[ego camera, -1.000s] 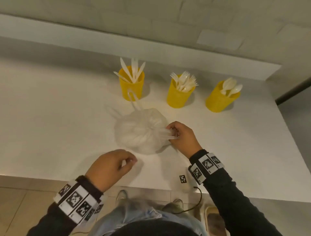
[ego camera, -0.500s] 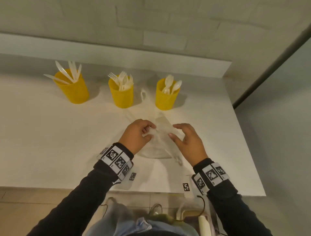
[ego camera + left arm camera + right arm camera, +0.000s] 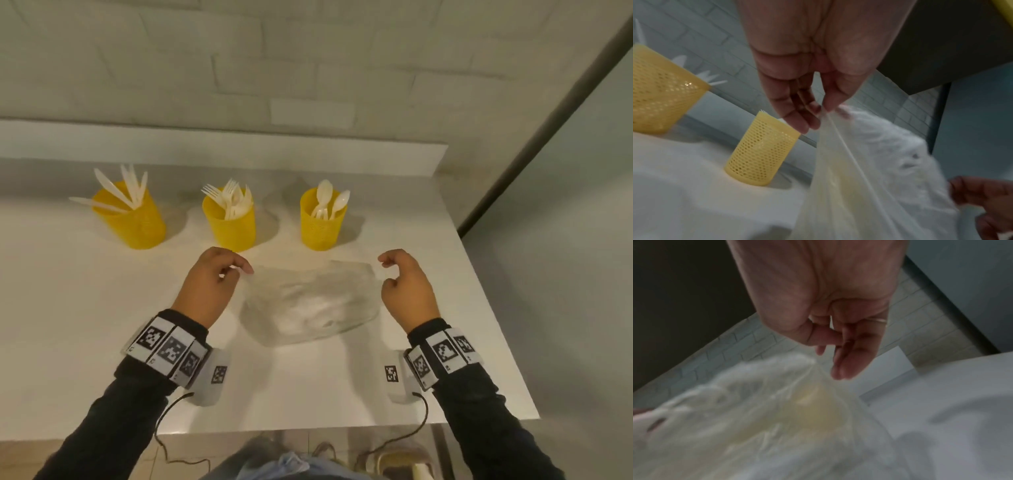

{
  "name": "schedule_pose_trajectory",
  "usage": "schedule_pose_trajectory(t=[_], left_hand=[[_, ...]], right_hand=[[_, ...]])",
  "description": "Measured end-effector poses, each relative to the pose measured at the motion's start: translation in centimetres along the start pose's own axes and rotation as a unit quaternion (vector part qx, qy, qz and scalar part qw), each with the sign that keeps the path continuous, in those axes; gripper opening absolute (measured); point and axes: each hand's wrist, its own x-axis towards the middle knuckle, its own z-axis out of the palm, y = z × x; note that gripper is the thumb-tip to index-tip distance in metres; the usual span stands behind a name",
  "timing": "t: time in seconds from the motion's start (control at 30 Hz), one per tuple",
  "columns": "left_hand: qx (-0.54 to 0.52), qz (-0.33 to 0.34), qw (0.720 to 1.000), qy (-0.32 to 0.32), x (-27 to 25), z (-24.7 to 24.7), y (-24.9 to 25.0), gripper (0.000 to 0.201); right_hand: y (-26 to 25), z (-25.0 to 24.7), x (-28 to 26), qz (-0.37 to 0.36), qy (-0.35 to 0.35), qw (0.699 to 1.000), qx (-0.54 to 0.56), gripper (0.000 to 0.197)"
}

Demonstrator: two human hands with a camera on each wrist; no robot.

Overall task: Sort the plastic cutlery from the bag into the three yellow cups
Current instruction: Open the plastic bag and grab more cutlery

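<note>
Three yellow mesh cups stand in a row at the back of the white table [image 3: 68, 325]: one with knives [image 3: 137, 222], one with forks [image 3: 236, 229], one with spoons [image 3: 320, 229]. In front of them a thin clear plastic bag [image 3: 308, 301] is stretched between my hands, lifted a little off the table. My left hand [image 3: 245, 269] pinches its left edge; the left wrist view shows thumb and fingers closed on the plastic [image 3: 822, 112]. My right hand [image 3: 383, 272] pinches the right corner, blurred in the right wrist view [image 3: 824, 353]. No cutlery shows through the bag.
A low white ledge [image 3: 239, 147] and a brick wall run behind the cups. The table's right edge [image 3: 486, 308] lies close to my right hand, with a dark post [image 3: 548, 120] beyond it. Two cups [image 3: 760, 151] stand left of the bag in the left wrist view.
My hands have moved apart and pulled the bag out wide between them. A second ago the bag lay bunched on the table with only the right hand on it.
</note>
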Motion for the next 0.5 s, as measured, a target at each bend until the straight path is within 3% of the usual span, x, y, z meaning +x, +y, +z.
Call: schedule_pose_trajectory(t=[0.1, 0.13, 0.23, 0.3, 0.37, 0.43, 0.5], left_hand=[[-0.014, 0.046, 0.999, 0.006, -0.7, 0.9, 1.4, 0.019], [-0.001, 0.070, 0.998, -0.009, -1.0, 1.7, 2.0, 0.023], [0.138, 0.142, 0.974, -0.113, -1.4, 4.9, 2.8, 0.043], [0.246, 0.140, 0.938, -0.198, -1.4, 6.0, 2.7, 0.045], [0.297, 0.124, 0.915, -0.243, -1.3, 5.9, 1.6, 0.031], [0.296, 0.111, 0.912, -0.262, -1.2, 5.1, 0.6, 0.029], [0.235, 0.103, 0.936, -0.242, -1.0, 3.9, -0.1, 0.030]], right_hand=[[-1.2, 0.3, -1.1, -0.036, 0.041, 0.998, 0.014, 0.023], [-1.8, 0.9, -1.3, -0.060, 0.040, 0.997, 0.021, 0.018], [-2.5, 3.7, -1.0, -0.111, -0.060, 0.991, -0.043, 0.040], [-2.4, 5.3, -0.4, -0.091, -0.144, 0.976, -0.136, 0.045], [-1.9, 5.7, -0.1, -0.054, -0.178, 0.964, -0.188, 0.038], [-1.4, 4.8, 0.1, -0.027, -0.161, 0.969, -0.184, 0.027], [-1.0, 3.4, 0.3, 0.004, -0.111, 0.979, -0.169, 0.014]])
